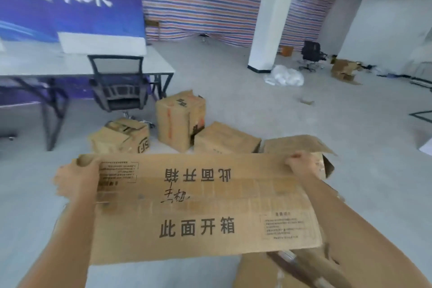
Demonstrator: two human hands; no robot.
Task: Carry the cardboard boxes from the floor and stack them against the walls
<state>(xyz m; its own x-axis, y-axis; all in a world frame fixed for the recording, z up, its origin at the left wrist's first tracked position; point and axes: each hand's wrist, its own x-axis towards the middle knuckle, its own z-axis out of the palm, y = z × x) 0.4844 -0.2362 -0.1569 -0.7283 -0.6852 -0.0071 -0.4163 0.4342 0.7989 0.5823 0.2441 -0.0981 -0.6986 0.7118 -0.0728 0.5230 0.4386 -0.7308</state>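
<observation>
I carry a long brown cardboard box (198,208) with black printed characters on its top, held level in front of me. My left hand (74,177) grips its far left corner, fingers curled over the edge. My right hand (301,165) grips its far right corner. Beyond it on the grey floor stand several more boxes: a tall upright one (180,119), a crumpled low one (121,137), a flat one (225,139) and an open-flapped one (301,145) behind my right hand. Another box (280,269) lies below my right forearm.
A white table (70,63) with a black mesh chair (118,86) stands at the left before a blue banner. A white pillar (268,14) rises in the middle. Crumpled plastic (285,76), another chair (312,54) and torn boxes (344,69) lie at the far right.
</observation>
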